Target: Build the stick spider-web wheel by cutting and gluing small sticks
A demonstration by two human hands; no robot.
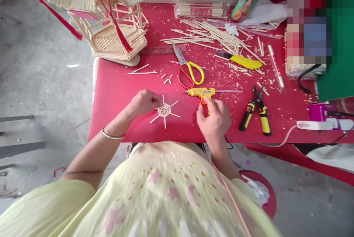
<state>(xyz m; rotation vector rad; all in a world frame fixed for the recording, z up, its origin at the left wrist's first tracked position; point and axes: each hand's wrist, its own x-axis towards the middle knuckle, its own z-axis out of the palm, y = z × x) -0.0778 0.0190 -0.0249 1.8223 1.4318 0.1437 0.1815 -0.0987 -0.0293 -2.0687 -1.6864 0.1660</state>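
Observation:
A small hexagonal frame of thin wooden sticks [165, 111], with spokes sticking out like a star, lies on the red table. At its upper left edge my left hand [142, 105] is closed in a pinch; the fingertips hide the exact contact. To the right is a yellow hot glue gun [199, 92], nozzle pointing left and a clear glue stick out of its back. Curled around its handle and orange trigger are the fingers of my right hand [215, 119]. Just beyond lie scissors [190, 68] with one red and one yellow handle, and several short stick pieces [167, 80].
A stick-built pavilion model [116, 38] with red tassels stands at the back left. Loose sticks [215, 34], a yellow utility knife [246, 61], yellow-black pruning shears [257, 113] and a pen [276, 66] lie rightward. A power strip [315, 125] with cables sits far right.

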